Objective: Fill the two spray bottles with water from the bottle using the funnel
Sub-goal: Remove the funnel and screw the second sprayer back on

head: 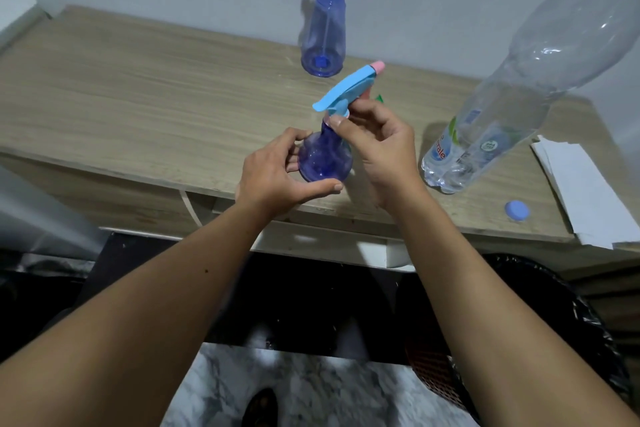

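- Meanwhile, at a wooden table (145, 87), our left hand (277, 173) curls round the round purple belly of the small spray bottle (325, 159), while our right hand (377, 146) pinches the neck collar just under its light-blue trigger head (349, 90).
- We judge this bottle light, thin-walled and springy: grip the belly gently, turn at the rigid collar, not the trigger lever.
- Smooth plastic may slip if wet.
- It stands near the table's front edge, with a drop to the floor just below our wrists.
- Behind it, well apart, the taller spray bottle (323, 35) stands upright by the wall, its head on.
- At right, the big water bottle (512, 97) looms tall, clear and soft-sided; we reckon it top-heavy and easily knocked.
- Its blue cap (517, 210) lies near the front edge, beside white paper (588, 191).
- A green sliver (380, 99) behind our right hand may be the funnel; we cannot tell.
- Open room lies left of the bottles.
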Demonstrator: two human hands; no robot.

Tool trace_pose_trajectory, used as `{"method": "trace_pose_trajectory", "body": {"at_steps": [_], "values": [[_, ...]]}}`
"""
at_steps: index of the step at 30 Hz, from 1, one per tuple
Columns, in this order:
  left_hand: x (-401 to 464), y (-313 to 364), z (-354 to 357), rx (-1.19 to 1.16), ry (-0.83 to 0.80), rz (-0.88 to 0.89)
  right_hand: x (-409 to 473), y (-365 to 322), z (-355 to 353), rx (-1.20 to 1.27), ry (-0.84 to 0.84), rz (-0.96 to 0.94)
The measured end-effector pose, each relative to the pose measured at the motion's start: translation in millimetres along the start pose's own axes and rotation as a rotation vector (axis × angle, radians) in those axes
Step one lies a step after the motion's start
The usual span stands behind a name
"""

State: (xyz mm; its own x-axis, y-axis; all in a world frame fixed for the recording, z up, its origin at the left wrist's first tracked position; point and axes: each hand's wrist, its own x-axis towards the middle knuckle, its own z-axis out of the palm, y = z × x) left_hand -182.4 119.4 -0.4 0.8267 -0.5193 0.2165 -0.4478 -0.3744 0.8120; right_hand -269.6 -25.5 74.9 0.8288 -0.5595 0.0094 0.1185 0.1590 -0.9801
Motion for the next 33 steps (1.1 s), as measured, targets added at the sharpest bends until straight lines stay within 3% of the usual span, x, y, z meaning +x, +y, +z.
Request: {"method": "trace_pose_trajectory", "body": {"at_steps": [16, 22, 33], "values": [[0.6, -0.9, 0.7, -0.014, 0.004, -0.021, 5.7, -7.8, -4.0, -0.114, -0.013, -0.008], [0.2, 2.2, 0.7, -0.001, 0.007, -0.027, 7.0, -11.4, -9.4, -0.164, -0.105, -0.012], [-0.1, 2.9, -0.4, 0.020, -0.003, -0.022, 0.0, -10.8, 0.7, -0.122, -0.015, -0.014]]}}
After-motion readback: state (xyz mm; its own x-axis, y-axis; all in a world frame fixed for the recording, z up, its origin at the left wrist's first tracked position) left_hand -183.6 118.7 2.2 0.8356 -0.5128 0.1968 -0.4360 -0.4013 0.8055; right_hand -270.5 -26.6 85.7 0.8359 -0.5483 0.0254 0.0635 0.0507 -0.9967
